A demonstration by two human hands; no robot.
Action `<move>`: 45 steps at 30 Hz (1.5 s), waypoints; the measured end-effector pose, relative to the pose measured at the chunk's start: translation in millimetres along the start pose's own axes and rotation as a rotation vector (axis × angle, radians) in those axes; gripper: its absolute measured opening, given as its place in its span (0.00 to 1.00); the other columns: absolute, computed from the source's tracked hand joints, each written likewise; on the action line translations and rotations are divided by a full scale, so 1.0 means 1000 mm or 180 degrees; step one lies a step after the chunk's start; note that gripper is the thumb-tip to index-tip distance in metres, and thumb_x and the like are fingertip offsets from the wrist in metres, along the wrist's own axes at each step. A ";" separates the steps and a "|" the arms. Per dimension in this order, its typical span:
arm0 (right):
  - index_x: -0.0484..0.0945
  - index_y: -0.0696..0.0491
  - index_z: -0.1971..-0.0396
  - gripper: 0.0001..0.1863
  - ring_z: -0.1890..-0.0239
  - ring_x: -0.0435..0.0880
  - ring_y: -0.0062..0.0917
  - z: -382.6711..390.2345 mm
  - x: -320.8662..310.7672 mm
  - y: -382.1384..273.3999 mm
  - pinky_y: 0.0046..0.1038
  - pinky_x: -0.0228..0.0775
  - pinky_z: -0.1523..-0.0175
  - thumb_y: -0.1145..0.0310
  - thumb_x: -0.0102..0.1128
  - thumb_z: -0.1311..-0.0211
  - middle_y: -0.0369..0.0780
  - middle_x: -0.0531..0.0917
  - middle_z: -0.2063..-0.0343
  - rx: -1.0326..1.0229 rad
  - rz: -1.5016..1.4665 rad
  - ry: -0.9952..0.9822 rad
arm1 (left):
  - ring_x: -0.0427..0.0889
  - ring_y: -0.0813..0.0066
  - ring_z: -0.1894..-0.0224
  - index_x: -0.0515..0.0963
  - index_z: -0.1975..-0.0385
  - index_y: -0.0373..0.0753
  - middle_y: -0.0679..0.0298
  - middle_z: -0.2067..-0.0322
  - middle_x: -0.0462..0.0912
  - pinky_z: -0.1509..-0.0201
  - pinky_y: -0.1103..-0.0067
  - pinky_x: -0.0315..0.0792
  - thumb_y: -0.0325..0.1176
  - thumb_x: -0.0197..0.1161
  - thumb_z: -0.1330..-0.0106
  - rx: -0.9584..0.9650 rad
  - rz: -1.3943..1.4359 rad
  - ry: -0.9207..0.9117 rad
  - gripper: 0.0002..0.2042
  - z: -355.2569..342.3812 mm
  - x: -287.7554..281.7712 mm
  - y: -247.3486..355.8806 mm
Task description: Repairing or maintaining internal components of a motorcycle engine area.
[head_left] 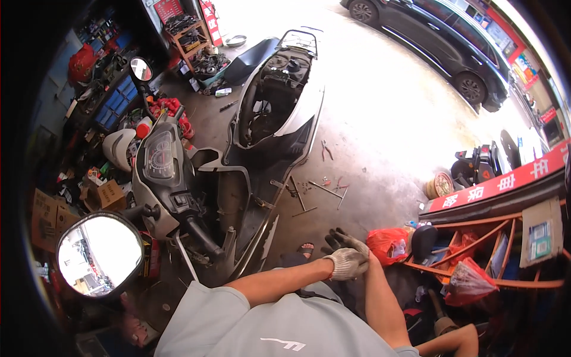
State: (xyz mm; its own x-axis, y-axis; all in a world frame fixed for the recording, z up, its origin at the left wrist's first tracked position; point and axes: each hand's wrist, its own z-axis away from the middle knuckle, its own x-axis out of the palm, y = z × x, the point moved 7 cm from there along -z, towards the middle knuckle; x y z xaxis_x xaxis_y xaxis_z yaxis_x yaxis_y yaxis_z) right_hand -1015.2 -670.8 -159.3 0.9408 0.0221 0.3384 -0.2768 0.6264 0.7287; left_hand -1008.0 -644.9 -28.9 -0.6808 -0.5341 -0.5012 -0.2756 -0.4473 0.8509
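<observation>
One gloved hand, the left (347, 265), bends across the body and is curled on the cuff end of the right glove (357, 244), close to the wrist; exactly how its fingertips grip is too small to tell. That glove is on the right hand (345, 239), whose dark-coated fingers extend away from the body, a little apart, clasping nothing visible. Both forearms are bare below the sleeves of a pale grey shirt (250, 324).

Just beyond the right hand's outer side sits a knotted red plastic bag (388, 246), at the end of an orange metal rack (496, 250) that bears further bags and bits of card. To the left stands a scooter (276, 156), its under-seat cavity exposed, its round-cornered mirror (100, 254) nearest the viewer and its instrument panel (159, 156) facing up.

On the concrete floor (380, 172), between scooter and rack, lie pliers (327, 150) with reddish handles and, nearer the hands, T-handled wrenches (302, 199) among small parts. A sandalled foot (306, 249) shows just left of the hands. Cardboard boxes (107, 195) crowd the far left, and a dark car (443, 44) is parked outside at upper right.
</observation>
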 end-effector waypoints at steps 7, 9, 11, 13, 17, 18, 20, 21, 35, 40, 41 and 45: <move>0.41 0.50 0.28 0.42 0.32 0.61 0.37 0.017 0.122 -0.084 0.35 0.65 0.36 0.70 0.56 0.36 0.42 0.50 0.30 -0.1883 0.4291 0.0102 | 0.81 0.45 0.69 0.76 0.71 0.29 0.44 0.75 0.80 0.62 0.60 0.73 0.39 0.49 0.34 -0.0088 -0.0071 0.0157 0.16 -0.103 -0.034 0.006; 0.41 0.50 0.28 0.41 0.32 0.61 0.37 0.015 0.151 -0.138 0.34 0.65 0.37 0.69 0.55 0.36 0.42 0.53 0.32 -0.1600 0.4940 0.0132 | 0.81 0.45 0.69 0.76 0.71 0.30 0.44 0.75 0.80 0.62 0.60 0.73 0.39 0.49 0.35 -0.0186 -0.0160 0.0165 0.16 -0.143 -0.040 0.004; 0.44 0.51 0.29 0.39 0.37 0.67 0.39 0.016 0.183 -0.202 0.35 0.68 0.40 0.68 0.53 0.36 0.45 0.62 0.41 -0.1684 0.6737 0.0262 | 0.80 0.45 0.71 0.77 0.71 0.30 0.44 0.75 0.80 0.63 0.60 0.73 0.38 0.50 0.35 -0.0368 -0.0101 0.0157 0.15 -0.189 -0.056 0.007; 0.46 0.52 0.29 0.39 0.41 0.69 0.38 0.025 0.208 -0.182 0.37 0.70 0.42 0.67 0.54 0.36 0.47 0.63 0.41 -0.1789 0.5529 0.0128 | 0.80 0.45 0.71 0.77 0.71 0.31 0.45 0.75 0.80 0.62 0.60 0.73 0.38 0.49 0.35 -0.0422 -0.0205 0.0316 0.15 -0.221 -0.051 0.000; 0.53 0.55 0.34 0.34 0.49 0.74 0.35 0.049 0.261 -0.235 0.40 0.74 0.48 0.67 0.57 0.37 0.47 0.66 0.44 -0.2123 0.3799 0.0053 | 0.79 0.44 0.66 0.76 0.69 0.34 0.45 0.74 0.79 0.58 0.60 0.72 0.38 0.49 0.33 -0.0693 -0.0105 0.0473 0.14 -0.292 -0.069 0.005; 0.55 0.56 0.35 0.33 0.50 0.75 0.35 0.048 0.274 -0.255 0.39 0.74 0.49 0.68 0.58 0.37 0.47 0.68 0.46 -0.2089 0.3630 -0.0016 | 0.79 0.44 0.65 0.76 0.68 0.34 0.45 0.74 0.79 0.57 0.60 0.71 0.39 0.49 0.33 -0.1013 0.0067 0.0562 0.14 -0.303 -0.079 0.002; 0.62 0.58 0.41 0.24 0.53 0.75 0.34 0.042 0.303 -0.309 0.36 0.75 0.54 0.69 0.56 0.35 0.45 0.73 0.51 -0.2361 0.3856 -0.0083 | 0.78 0.43 0.66 0.75 0.66 0.34 0.45 0.70 0.79 0.58 0.60 0.71 0.41 0.48 0.31 -0.0925 0.0315 0.0958 0.15 -0.326 -0.091 -0.011; 0.66 0.57 0.45 0.21 0.54 0.76 0.33 0.045 0.326 -0.300 0.36 0.74 0.52 0.65 0.54 0.34 0.45 0.75 0.54 -0.2441 0.3694 -0.0320 | 0.79 0.48 0.68 0.75 0.64 0.35 0.49 0.71 0.80 0.62 0.63 0.72 0.42 0.48 0.30 -0.1114 0.0562 0.1116 0.16 -0.327 -0.093 -0.033; 0.54 0.55 0.33 0.35 0.33 0.61 0.38 0.084 0.429 -0.210 0.53 0.60 0.36 0.46 0.43 0.30 0.46 0.60 0.34 -0.1384 0.2071 -0.0655 | 0.77 0.64 0.63 0.70 0.51 0.37 0.57 0.60 0.76 0.58 0.72 0.73 0.32 0.54 0.32 -0.0976 0.1407 0.1302 0.12 -0.368 -0.092 -0.061; 0.68 0.57 0.43 0.24 0.45 0.74 0.37 0.067 0.423 -0.256 0.48 0.69 0.42 0.54 0.47 0.30 0.45 0.75 0.47 -0.2078 0.2822 -0.0091 | 0.76 0.64 0.69 0.73 0.52 0.36 0.58 0.67 0.75 0.63 0.74 0.70 0.38 0.51 0.31 -0.0884 0.1287 0.1344 0.14 -0.375 -0.097 -0.053; 0.71 0.57 0.48 0.21 0.50 0.77 0.37 0.067 0.432 -0.256 0.45 0.71 0.45 0.57 0.48 0.31 0.43 0.78 0.53 -0.2633 0.4201 0.0054 | 0.76 0.64 0.70 0.73 0.53 0.36 0.59 0.70 0.75 0.66 0.74 0.70 0.41 0.51 0.31 -0.1331 0.2015 0.1261 0.16 -0.374 -0.093 -0.059; 0.78 0.55 0.57 0.12 0.59 0.82 0.42 0.075 0.439 -0.221 0.39 0.73 0.54 0.65 0.54 0.36 0.44 0.83 0.65 -0.4075 0.7713 -0.0197 | 0.75 0.74 0.72 0.73 0.53 0.37 0.63 0.71 0.76 0.69 0.78 0.69 0.46 0.56 0.33 -0.1807 0.4229 0.1690 0.19 -0.353 -0.082 -0.072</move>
State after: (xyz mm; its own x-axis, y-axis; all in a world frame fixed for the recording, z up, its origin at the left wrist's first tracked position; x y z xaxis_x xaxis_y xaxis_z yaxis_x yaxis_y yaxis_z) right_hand -555.4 -857.5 -126.7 -0.4197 0.8284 -0.3710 -0.0072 -0.4118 -0.9112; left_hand -693.2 -822.0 -104.0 0.1283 -0.8865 0.4447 0.6853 0.4033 0.6063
